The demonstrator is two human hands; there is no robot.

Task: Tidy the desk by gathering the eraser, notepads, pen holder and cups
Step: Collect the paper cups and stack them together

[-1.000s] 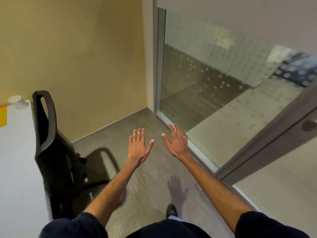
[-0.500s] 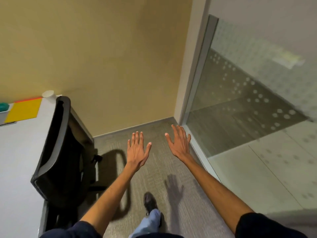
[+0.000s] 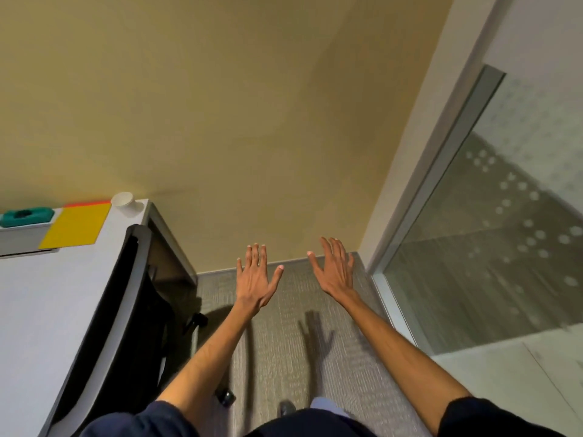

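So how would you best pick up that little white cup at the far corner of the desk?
Wrap fingers around the side wall of the white cup, coming from the right, probably with the open left hand. It looks upright and round, with the yellow notepad close on its left and the desk's edge open on the right.

Mustard wall (image 3: 220, 105), grey carpet (image 3: 284, 342), white desk (image 3: 38, 310), black chair (image 3: 126, 310), frosted dotted glass partition (image 3: 504, 247)

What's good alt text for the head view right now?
A person's left hand and right hand are stretched forward, open and empty, over grey carpet. At left, a white desk holds a paper cup, yellow notepad and green eraser, with a black chair pushed alongside.
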